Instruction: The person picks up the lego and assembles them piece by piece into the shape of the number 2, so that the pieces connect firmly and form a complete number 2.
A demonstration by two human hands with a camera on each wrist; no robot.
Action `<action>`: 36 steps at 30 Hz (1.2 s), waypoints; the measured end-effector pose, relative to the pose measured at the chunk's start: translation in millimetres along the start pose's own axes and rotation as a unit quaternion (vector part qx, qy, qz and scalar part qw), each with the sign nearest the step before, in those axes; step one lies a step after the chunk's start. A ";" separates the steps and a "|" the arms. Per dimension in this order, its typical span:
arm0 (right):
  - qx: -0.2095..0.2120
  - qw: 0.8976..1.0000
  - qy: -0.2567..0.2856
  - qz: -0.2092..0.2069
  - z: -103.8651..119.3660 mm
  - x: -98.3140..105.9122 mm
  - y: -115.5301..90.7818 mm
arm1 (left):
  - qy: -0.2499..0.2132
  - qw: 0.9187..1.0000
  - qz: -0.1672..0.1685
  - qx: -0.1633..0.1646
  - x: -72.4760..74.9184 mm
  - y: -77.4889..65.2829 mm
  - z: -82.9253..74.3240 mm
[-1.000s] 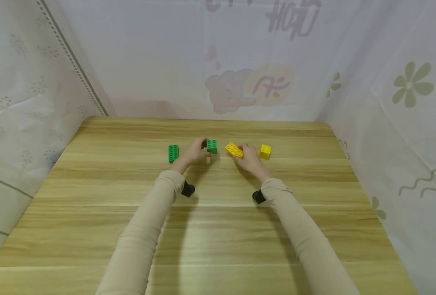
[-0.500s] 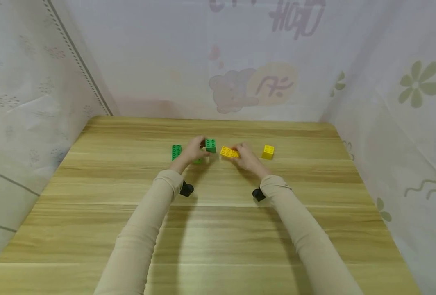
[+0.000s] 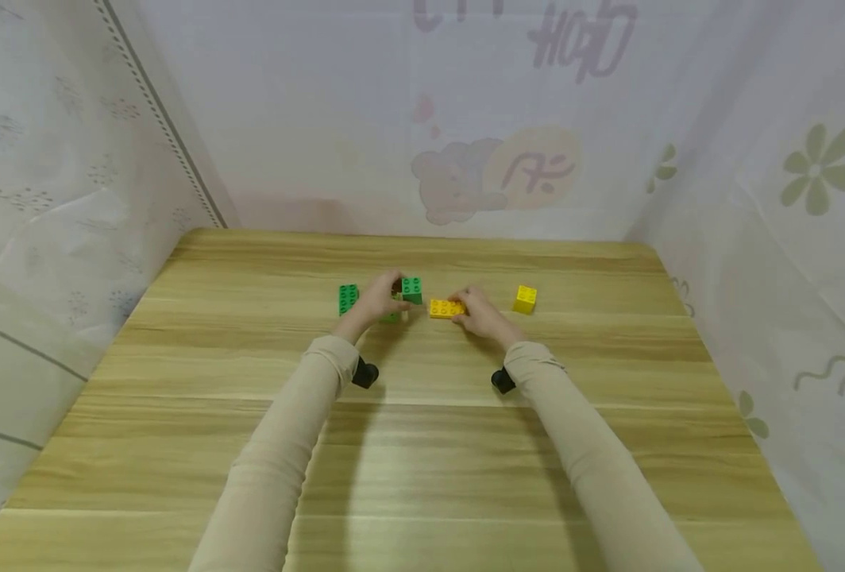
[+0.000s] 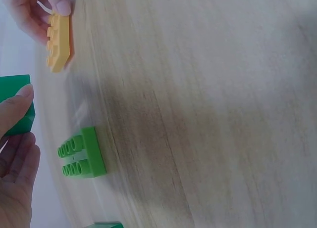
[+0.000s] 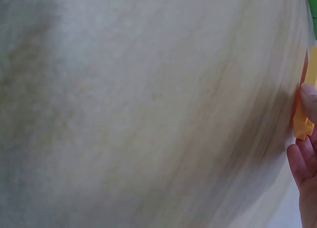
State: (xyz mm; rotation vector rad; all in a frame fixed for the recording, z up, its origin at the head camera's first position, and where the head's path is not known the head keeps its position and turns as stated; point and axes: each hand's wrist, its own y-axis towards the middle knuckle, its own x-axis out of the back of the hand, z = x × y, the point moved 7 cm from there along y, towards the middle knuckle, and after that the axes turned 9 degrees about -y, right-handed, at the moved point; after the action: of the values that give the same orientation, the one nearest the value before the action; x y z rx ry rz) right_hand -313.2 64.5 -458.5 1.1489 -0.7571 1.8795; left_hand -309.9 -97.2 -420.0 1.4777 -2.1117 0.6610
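In the head view my left hand (image 3: 376, 300) holds a tall green toy building brick (image 3: 411, 291), studs up, between thumb and fingers. The left wrist view shows the thumb on one side of that green brick (image 4: 17, 97). To its right, my right hand (image 3: 485, 314) pinches the right end of a long yellow-orange building brick (image 3: 442, 308), low at the tabletop. The two held bricks are close but apart. A light green brick (image 4: 84, 156) stands on the table under my left hand, mostly covered by it in the head view.
A long dark green brick (image 3: 348, 297) lies left of my left hand. The small yellow brick (image 3: 526, 299) stands right of my right hand. Both rest on the wooden table (image 3: 422, 461), with a patterned cloth (image 3: 308, 119) behind and at the sides.
My right hand has turned the yellow-orange brick from slanted to nearly level, bringing it leftward and lower, nearer the green brick. My left hand keeps its grip. The head view has shifted slightly.
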 end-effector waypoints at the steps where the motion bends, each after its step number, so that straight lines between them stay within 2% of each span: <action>1: 0.001 1.000 0.001 0.001 -0.3 -0.3 -0.1 | -0.003 1.000 -0.001 0.002 -0.4 0.1 0.9; 11: 0.011 1.000 0.012 0.005 -2.9 -6.1 -2.1 | -0.019 1.000 0.006 -0.008 -10.2 -1.1 3.0; 20: -0.013 0.996 0.089 -0.007 -13.9 -8.0 0.7 | -0.038 0.999 0.012 -0.001 -16.5 5.5 -0.1; 27: -0.020 0.994 0.103 0.001 -18.1 -8.5 1.8 | -0.036 0.999 0.016 -0.001 -19.9 9.8 -5.1; 36: -0.038 0.991 0.125 0.011 -18.3 -7.5 2.8 | -0.026 0.999 0.019 -0.017 -25.6 13.6 -12.2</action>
State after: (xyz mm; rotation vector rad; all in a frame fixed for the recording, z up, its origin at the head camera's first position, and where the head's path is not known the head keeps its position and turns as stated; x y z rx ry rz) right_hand -321.4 75.4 -473.0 0.8415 -0.6957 1.9493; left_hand -313.7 -67.1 -428.2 1.4542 -2.1856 0.6036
